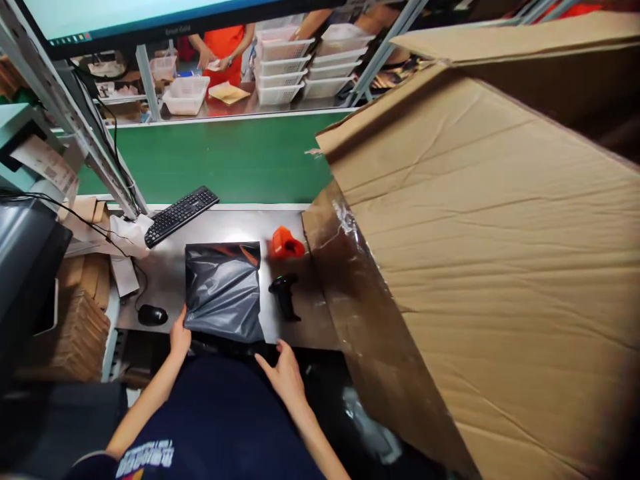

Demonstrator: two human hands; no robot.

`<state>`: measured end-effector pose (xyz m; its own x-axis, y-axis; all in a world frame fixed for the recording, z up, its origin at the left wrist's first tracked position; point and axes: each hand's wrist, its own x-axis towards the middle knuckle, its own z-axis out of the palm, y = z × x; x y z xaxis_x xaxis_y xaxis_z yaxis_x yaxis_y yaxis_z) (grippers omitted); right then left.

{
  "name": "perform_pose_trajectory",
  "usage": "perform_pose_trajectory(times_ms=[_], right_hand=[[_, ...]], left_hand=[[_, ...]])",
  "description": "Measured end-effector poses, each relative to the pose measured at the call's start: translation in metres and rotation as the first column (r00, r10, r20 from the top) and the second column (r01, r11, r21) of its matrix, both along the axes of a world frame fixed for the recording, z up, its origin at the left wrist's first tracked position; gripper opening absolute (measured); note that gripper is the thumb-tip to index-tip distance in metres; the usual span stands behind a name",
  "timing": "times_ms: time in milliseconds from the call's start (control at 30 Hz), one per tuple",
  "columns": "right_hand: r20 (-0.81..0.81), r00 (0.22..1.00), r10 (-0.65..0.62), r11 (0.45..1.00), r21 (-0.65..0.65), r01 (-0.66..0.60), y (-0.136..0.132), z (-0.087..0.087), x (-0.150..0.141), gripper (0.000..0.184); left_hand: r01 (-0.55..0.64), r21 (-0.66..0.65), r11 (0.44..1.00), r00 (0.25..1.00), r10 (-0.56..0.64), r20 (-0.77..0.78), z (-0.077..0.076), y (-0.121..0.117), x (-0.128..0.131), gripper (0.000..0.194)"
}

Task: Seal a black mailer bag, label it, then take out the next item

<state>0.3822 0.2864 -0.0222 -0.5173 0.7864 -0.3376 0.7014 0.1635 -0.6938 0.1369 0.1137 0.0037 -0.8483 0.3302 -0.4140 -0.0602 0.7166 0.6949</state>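
Observation:
A dark grey plastic mailer bag (223, 289) lies flat on the steel table (165, 267) in front of me. My left hand (179, 337) touches its near left corner, fingers bent against the edge. My right hand (285, 371) hovers at the table's front edge below the bag's right corner, fingers spread, holding nothing. A black handheld scanner (284, 293) lies just right of the bag, and an orange tape dispenser (286, 244) sits behind it.
A huge cardboard box (480, 267) fills the right side. A black keyboard (181, 214) and mouse (153, 315) sit left, by a printer (25, 267). Beyond runs a green conveyor belt (225, 157); a person in orange (225, 47) works by white baskets (280, 63).

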Motion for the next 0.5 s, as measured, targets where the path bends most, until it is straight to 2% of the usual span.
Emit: perform_pose_trajectory(times_ms=[67,100,200,300,367,400,500], right_hand=[[0.102,0.995,0.003,0.99,0.142,-0.018,0.006,-0.002,-0.01,0.102],[0.159,0.987,0.028,0.987,0.154,-0.053,0.01,-0.001,-0.018,0.101],[0.295,0.955,0.042,0.99,0.114,-0.079,0.026,0.004,-0.035,0.076],[0.189,0.982,0.011,0.996,0.08,-0.026,0.036,0.012,-0.027,0.063],[-0.011,0.999,-0.046,0.996,0.073,0.046,0.04,0.025,-0.016,0.062],[-0.116,0.989,-0.09,0.994,0.058,0.098,0.043,0.035,-0.013,0.062],[-0.387,0.904,-0.183,0.978,0.019,0.206,0.066,0.083,-0.031,0.056]], left_hand=[[-0.04,0.035,0.999,0.999,0.039,0.022,-0.005,0.002,-0.003,0.076],[-0.049,0.048,0.998,0.998,0.048,0.028,-0.007,0.003,-0.004,0.077],[-0.058,0.068,0.996,0.998,0.056,0.018,-0.009,0.002,-0.005,0.079],[-0.039,0.096,0.995,0.999,0.039,-0.007,0.002,-0.004,-0.007,0.078],[0.011,0.109,0.994,1.0,-0.011,0.0,0.023,-0.008,-0.019,0.076],[0.049,0.105,0.993,0.999,-0.049,-0.002,0.039,-0.007,-0.029,0.075],[0.221,0.045,0.974,0.973,-0.218,-0.072,0.104,0.012,-0.075,0.066]])
